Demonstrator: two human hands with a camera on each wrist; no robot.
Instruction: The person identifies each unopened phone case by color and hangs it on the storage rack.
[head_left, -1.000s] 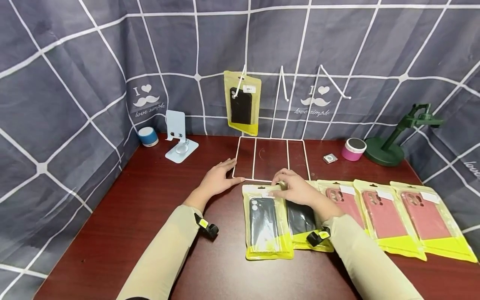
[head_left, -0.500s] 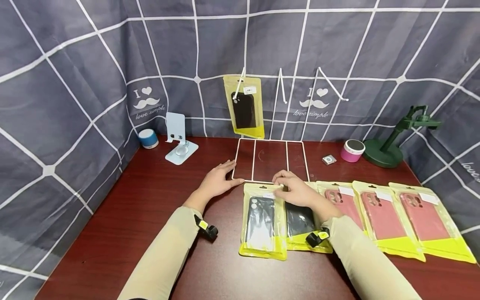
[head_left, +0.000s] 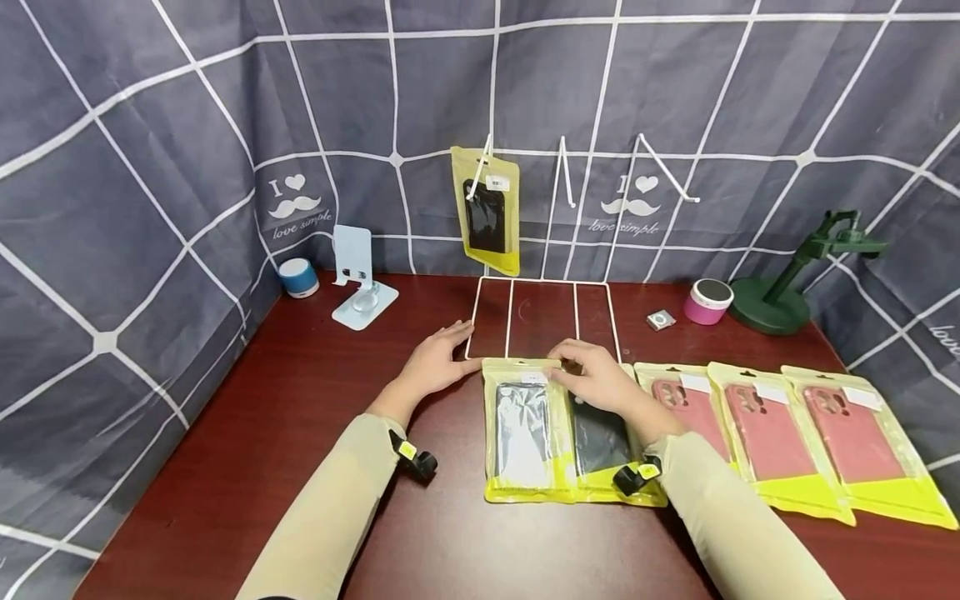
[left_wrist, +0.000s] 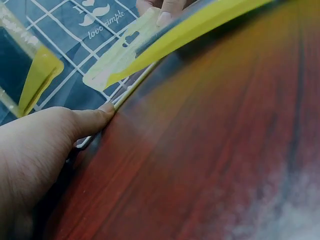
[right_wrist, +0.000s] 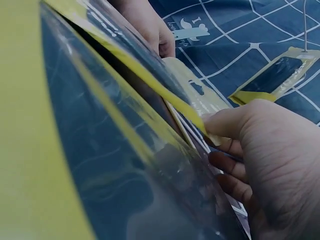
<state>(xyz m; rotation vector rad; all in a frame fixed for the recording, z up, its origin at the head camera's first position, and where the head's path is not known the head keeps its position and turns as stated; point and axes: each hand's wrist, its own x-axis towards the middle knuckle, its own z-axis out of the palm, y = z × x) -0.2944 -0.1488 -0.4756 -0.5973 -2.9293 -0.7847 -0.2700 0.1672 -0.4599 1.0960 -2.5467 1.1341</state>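
My right hand pinches the upper right corner of a yellow-edged bag with a black phone case, thumb on top and fingers beneath in the right wrist view. The bag's near edge is raised off the table in the left wrist view. A second bagged black phone case lies under its right side, partly hidden by my right hand. My left hand rests with fingers extended at the left front corner of a white wire display rack, thumb against the frame. Another bagged black phone case hangs on the rack's left hook.
Several bagged pink phone cases overlap in a row on the right. Behind them stand a pink speaker, a small square gadget and a green stand. A light-blue phone stand and a blue speaker sit back left.
The bag in my right hand has swung slightly at its lower end, and its top has shifted toward the rack. The hanging bag sways a little. My left hand stays put.
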